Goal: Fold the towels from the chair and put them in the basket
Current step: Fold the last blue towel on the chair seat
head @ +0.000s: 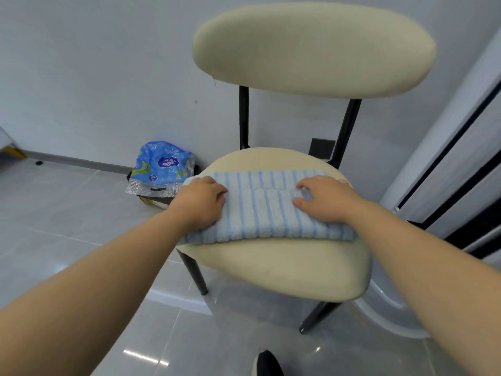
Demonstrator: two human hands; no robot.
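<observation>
A white towel with light blue stripes (265, 210) lies folded over itself on the seat of a cream chair (284, 270). My left hand (200, 204) rests on the towel's left end with its fingers curled down over the folded edge. My right hand (322, 199) lies on the right end, fingers bent and pinching the upper layer's edge. No basket is in view.
A blue plastic package (160, 166) sits on a low box on the grey tiled floor left of the chair, by the wall. White panels with black trim (461, 169) stand to the right. A dark shoe tip (267, 363) shows at the bottom.
</observation>
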